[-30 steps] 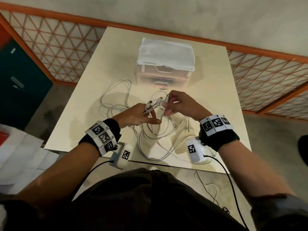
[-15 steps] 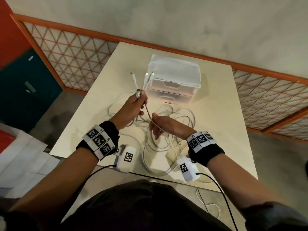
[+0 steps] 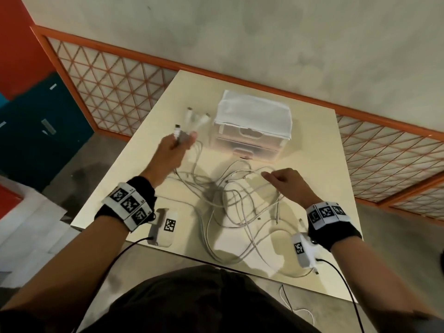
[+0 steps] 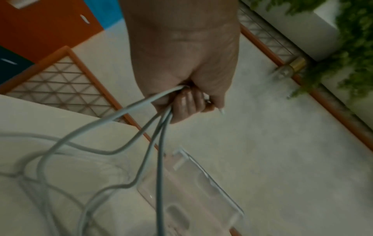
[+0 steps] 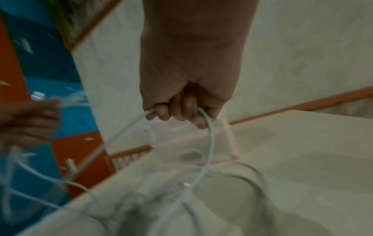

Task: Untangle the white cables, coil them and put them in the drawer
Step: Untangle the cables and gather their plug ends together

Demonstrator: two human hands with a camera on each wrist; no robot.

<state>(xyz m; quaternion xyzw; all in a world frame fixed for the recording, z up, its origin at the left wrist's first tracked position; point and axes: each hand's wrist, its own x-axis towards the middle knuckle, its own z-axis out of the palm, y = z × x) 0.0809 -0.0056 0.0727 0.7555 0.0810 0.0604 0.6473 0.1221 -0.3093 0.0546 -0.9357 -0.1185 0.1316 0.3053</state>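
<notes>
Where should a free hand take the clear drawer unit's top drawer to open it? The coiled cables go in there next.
At the recessed pull in the middle of the top drawer front, from the side facing the person. The drawer unit faces that way, both drawers shut, a white cloth over its top. Both the left hand and right hand grip white cables.

White cables (image 3: pixel 240 205), apparently cream table (image 3: pixel 310 150)

The white cables (image 3: pixel 230 200) lie tangled in loose loops at the worktop's centre, some plug ends (image 3: pixel 192 116) lifted toward 11 o'clock. The clear drawer unit (image 3: pixel 249 140) stands at 12 o'clock, both drawers closed.
</notes>
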